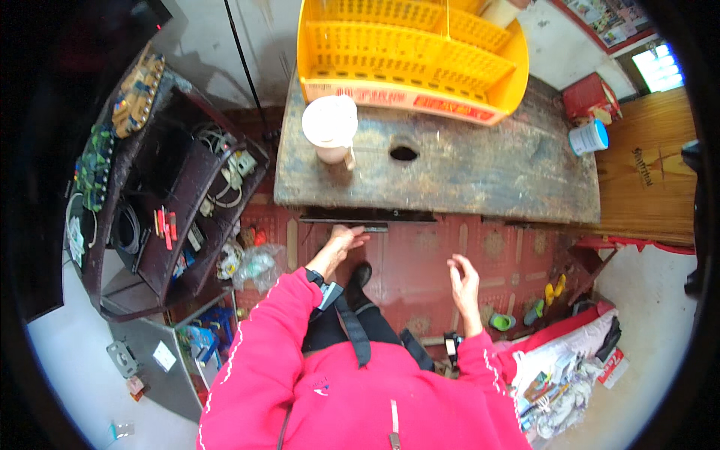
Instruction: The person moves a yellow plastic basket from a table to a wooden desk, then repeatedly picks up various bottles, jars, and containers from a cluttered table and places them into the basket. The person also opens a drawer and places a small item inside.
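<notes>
My left hand [344,244] is at the front edge of a worn wooden table [478,180], its fingers by a narrow dark drawer or ledge [368,216] under the tabletop. Whether the fingers grip that edge cannot be told. My right hand [465,279] hangs above the red floor to the right, fingers a little bent and apart, holding nothing. On the table, near its left end, stands a lidded cup [331,126]. Behind it rests a yellow plastic crate [408,62] with compartments. A dark round hole shows in the tabletop.
A dark shelf unit [188,214] with cables stands at left. A clear plastic bag [261,270] lies on the patterned floor. A blue-lidded tub [588,137] and red box [590,98] sit at the table's right end. Green slippers [502,322] and a cloth pile [562,382] are at lower right.
</notes>
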A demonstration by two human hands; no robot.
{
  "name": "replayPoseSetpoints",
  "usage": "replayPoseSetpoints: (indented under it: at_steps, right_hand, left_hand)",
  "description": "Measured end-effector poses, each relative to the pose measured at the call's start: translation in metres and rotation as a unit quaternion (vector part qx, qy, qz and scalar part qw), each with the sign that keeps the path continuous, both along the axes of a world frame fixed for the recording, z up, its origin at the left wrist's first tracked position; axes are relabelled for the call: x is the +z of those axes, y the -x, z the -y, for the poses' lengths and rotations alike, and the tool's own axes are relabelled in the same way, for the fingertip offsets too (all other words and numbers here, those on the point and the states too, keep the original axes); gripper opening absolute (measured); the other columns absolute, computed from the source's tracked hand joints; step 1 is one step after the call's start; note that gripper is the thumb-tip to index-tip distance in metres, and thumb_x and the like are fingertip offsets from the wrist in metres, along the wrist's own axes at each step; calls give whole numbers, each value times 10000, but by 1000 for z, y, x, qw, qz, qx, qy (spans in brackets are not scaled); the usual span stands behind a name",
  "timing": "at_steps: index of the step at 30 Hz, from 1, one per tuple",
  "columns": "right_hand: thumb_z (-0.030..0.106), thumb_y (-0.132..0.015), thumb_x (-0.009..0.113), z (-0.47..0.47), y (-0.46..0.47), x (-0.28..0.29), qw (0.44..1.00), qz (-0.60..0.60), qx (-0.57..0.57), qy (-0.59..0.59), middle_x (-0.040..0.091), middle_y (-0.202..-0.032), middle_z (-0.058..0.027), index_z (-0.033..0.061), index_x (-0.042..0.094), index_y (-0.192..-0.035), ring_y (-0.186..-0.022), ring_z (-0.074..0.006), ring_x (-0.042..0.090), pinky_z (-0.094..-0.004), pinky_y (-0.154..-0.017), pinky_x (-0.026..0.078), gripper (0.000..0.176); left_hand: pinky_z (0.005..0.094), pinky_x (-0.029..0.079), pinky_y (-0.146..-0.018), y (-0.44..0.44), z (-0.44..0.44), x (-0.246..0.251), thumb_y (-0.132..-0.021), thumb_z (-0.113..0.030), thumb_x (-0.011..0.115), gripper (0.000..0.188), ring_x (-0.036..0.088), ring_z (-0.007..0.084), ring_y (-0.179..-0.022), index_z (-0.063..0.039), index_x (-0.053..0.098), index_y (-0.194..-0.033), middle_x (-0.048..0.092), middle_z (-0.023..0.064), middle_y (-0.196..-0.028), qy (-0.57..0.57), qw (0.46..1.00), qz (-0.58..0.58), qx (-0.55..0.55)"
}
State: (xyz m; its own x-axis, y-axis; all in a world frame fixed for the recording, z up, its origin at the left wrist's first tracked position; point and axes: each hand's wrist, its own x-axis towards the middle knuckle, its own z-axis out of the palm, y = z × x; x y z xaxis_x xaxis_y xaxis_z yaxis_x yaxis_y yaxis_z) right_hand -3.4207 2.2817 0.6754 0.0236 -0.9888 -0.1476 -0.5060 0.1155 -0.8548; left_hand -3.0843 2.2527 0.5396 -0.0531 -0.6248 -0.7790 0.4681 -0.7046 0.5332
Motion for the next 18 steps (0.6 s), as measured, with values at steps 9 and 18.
replayPoseSetpoints:
  at_steps: [9, 18]
  right_hand:
    - [140, -763, 794, 70, -100, 59, 994, 34, 65, 86, 630, -1169, -148, 54, 423, -1417, -1002, -233, 640, -352, -894, 511, 757]
    - [312, -528, 907, 193, -281, 135, 918, -143, 220, 299, 349, -1447, -238, 128, 324, -1470, -1318, -425, 379, -481, -1060, 382, 1123]
  left_hand:
    - [391, 511, -875, -17, 31, 43, -910, -408, 663, 517, 633, 250, -1066, -4, 599, -1227, 641, 133, -1207, 9, 985, 51, -167]
    - [341, 502, -911, -99, 28, 197, -967, -327, 596, 509, 640, 218, -1090, 13, 501, -1334, 653, 159, -1210, 135, 943, 89, -291]
